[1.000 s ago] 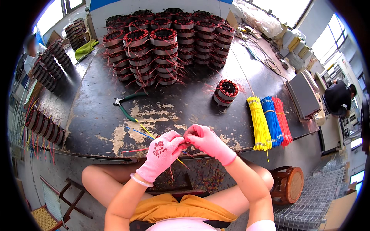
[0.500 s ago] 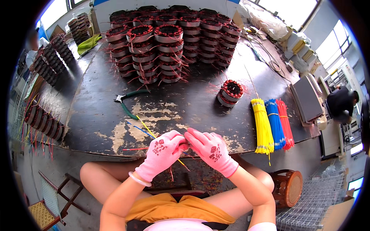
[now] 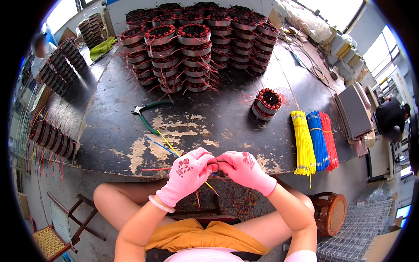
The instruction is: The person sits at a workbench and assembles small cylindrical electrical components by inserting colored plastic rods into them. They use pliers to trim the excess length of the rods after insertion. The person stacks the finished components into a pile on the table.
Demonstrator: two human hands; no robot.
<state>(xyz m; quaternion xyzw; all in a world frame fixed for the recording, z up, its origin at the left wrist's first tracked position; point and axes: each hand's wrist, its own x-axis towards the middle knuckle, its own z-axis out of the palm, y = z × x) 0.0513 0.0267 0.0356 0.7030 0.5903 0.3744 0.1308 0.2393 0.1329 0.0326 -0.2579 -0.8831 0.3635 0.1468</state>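
Note:
In front of my lap, at the table's near edge, both pink-gloved hands meet with fingers closed. My left hand (image 3: 187, 175) grips a few loose wires. A yellow wire (image 3: 167, 143), a blue wire (image 3: 162, 147) and a red wire (image 3: 156, 169) stick out past its far and left sides, and ends hang below it. Close beside it, my right hand (image 3: 246, 171) pinches a thin dark strand (image 3: 224, 163) that runs between the two hands. Where the strand joins the wires is hidden by my fingers.
Green-handled cutters (image 3: 149, 114) lie ahead on the worn table (image 3: 214, 118). One wound stator core (image 3: 266, 105) stands to the right, near yellow (image 3: 303, 142), blue (image 3: 317, 140) and red (image 3: 328, 140) wire bundles. Tall stator stacks (image 3: 194, 56) fill the back. A person (image 3: 40, 54) is far left.
My right hand has turned and curled its fingers, which lay stretched toward the left hand before. It now pinches the dark strand slightly apart from it. The left hand keeps its grip.

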